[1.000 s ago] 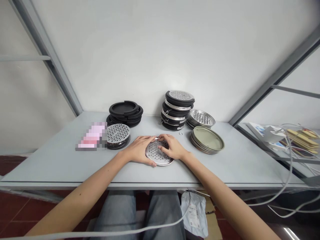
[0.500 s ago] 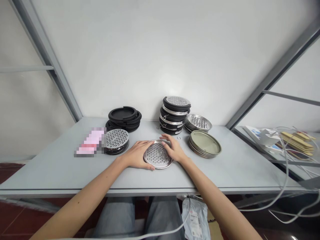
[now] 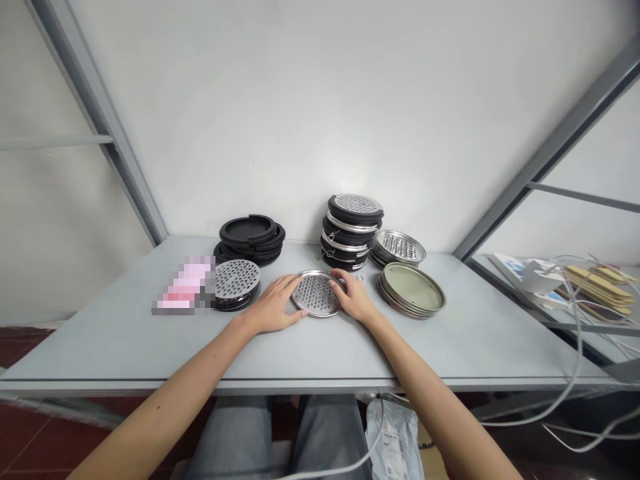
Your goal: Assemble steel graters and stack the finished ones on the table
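A round silver metal plate (image 3: 316,295) with a raised rim and a perforated face lies on the table between my hands. My left hand (image 3: 276,303) grips its left side, fingers at the far left rim and thumb at the near edge. On the right side, my right hand (image 3: 354,297) holds the rim, with the thumb over the face. My palms hide parts of the edge. Just left of my left hand is a small stack topped by a grey perforated disc (image 3: 237,279). Small wire rings (image 3: 359,278) lie beyond my right hand.
Black round trays (image 3: 250,230) are stacked at the back left. Behind the plate rises a tall stack of black-and-silver assembled units (image 3: 355,212). To the right stand silver perforated plates (image 3: 400,247) and olive-green round pans (image 3: 414,288). A blurred pink item (image 3: 185,283) lies left.
The perforated plate has slid a little farther from me across the table, with both hands still around it. The view has shifted slightly.
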A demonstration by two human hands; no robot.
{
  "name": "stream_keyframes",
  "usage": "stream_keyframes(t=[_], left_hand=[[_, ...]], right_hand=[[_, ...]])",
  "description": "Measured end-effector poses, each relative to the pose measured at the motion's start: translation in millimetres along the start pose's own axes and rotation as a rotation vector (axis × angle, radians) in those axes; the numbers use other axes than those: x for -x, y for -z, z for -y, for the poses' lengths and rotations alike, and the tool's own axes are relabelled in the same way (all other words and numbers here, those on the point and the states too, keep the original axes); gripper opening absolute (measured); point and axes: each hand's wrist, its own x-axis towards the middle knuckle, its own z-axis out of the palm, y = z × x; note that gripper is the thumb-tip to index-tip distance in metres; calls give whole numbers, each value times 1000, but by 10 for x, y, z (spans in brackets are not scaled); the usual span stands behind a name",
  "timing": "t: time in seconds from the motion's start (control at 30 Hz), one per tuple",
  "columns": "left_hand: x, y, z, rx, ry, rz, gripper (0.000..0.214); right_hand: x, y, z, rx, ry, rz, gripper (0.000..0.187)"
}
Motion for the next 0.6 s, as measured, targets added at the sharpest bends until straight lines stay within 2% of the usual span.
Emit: stream_keyframes(t=[0.17, 0.6], left_hand=[[5, -6, 16, 13, 23, 18, 68], [9, -31, 63, 32, 63, 34, 80]], right_hand=[[7, 18, -22, 11, 6, -17, 32], [6, 48, -3, 50, 5, 10, 25]])
